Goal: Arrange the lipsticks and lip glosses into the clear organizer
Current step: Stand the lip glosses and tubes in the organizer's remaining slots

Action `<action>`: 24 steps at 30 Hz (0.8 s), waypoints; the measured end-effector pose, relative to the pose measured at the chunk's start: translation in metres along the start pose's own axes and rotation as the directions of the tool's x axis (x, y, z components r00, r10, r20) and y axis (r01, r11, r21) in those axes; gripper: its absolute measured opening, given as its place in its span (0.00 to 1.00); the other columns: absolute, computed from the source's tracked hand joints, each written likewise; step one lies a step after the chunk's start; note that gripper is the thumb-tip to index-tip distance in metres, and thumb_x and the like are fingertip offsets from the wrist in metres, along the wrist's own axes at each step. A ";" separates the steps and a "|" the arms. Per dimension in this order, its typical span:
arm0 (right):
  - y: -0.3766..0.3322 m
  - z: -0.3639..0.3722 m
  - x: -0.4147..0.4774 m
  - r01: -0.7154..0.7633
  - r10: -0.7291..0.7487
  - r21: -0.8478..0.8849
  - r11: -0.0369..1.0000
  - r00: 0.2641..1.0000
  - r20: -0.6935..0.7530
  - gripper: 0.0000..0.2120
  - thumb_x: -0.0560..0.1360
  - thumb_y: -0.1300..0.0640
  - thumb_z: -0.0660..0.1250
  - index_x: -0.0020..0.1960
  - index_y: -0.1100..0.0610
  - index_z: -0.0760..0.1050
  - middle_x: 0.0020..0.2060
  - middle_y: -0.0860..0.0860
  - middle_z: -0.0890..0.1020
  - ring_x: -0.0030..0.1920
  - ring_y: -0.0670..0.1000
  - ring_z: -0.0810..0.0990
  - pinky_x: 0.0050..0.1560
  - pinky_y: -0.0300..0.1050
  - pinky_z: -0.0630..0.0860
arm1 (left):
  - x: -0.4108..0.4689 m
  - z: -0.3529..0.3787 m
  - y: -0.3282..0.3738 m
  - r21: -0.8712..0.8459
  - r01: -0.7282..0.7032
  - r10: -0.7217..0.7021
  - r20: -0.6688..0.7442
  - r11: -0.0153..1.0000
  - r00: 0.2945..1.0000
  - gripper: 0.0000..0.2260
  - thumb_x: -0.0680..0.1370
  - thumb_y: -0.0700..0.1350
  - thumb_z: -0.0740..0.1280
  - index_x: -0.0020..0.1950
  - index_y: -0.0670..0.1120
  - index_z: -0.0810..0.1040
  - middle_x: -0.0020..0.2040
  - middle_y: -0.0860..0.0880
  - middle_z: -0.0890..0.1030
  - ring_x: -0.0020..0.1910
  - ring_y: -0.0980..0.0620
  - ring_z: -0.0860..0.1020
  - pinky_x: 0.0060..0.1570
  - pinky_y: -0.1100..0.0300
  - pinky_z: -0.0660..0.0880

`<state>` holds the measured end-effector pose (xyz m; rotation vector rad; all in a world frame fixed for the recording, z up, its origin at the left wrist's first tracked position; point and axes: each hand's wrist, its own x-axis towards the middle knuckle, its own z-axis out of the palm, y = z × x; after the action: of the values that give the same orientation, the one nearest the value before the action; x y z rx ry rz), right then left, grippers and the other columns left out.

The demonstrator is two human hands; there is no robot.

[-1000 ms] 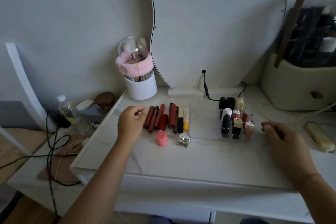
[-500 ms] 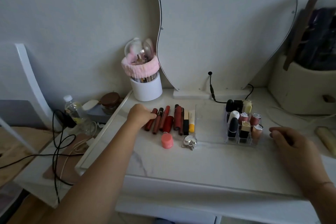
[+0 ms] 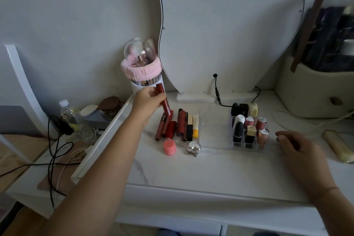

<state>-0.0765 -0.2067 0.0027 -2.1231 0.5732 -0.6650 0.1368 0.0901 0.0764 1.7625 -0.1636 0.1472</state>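
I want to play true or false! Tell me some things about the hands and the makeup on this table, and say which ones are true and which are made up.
1. The left hand holds a red tube in the air above the row of tubes. True.
2. The right hand holds a lipstick. False: it holds nothing and is beside the clear organizer.
3. Several lipsticks stand upright in the clear organizer. True.
4. The pink jar is inside the organizer. False: it sits on the tabletop in front of the row.
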 end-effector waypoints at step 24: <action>0.003 0.001 0.000 0.010 -0.010 -0.019 1.000 1.000 0.009 0.12 0.77 0.55 0.61 0.56 0.56 0.78 0.45 0.51 0.80 0.45 0.50 0.76 0.38 0.33 0.66 | -0.029 0.081 -0.014 0.223 -0.136 0.060 0.315 0.965 0.947 0.13 0.69 0.44 0.74 0.52 0.49 0.79 0.47 0.53 0.83 0.46 0.55 0.81 0.48 0.63 0.74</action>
<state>-0.0759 -0.2080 -0.0004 -2.1472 0.5667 -0.6573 0.1118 0.0144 0.0415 2.0162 -0.4770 -0.0378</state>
